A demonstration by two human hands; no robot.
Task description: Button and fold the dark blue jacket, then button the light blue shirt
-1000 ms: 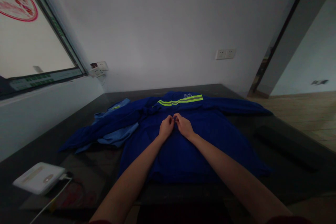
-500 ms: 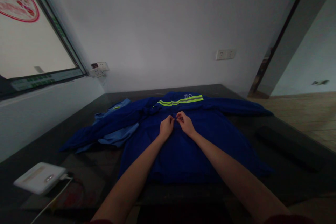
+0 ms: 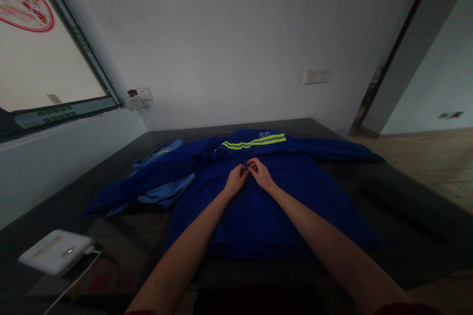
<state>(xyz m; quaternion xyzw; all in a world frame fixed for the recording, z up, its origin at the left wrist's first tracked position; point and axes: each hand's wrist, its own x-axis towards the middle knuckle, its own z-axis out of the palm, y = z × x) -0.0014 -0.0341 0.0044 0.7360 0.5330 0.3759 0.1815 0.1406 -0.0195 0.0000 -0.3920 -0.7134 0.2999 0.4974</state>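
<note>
A dark blue work jacket (image 3: 281, 197) with yellow-green reflective stripes lies spread flat on the dark table (image 3: 406, 251), sleeves out to both sides. My left hand (image 3: 236, 179) and my right hand (image 3: 260, 173) meet at the jacket's front centre, just below the stripes. Both pinch the cloth with closed fingers, fingertips almost touching each other. Whether a button or a zip is between them is too small to tell.
A lighter blue garment (image 3: 162, 177) lies under the jacket's left sleeve. A white box-shaped device (image 3: 55, 251) with a cable sits at the near left corner. A long dark object (image 3: 402, 206) rests at the right. Wall sockets (image 3: 317, 76) are behind; a window (image 3: 40, 64) is at left.
Both hands have crept slightly farther up the jacket's front, staying pinched together. The jacket has not shifted.
</note>
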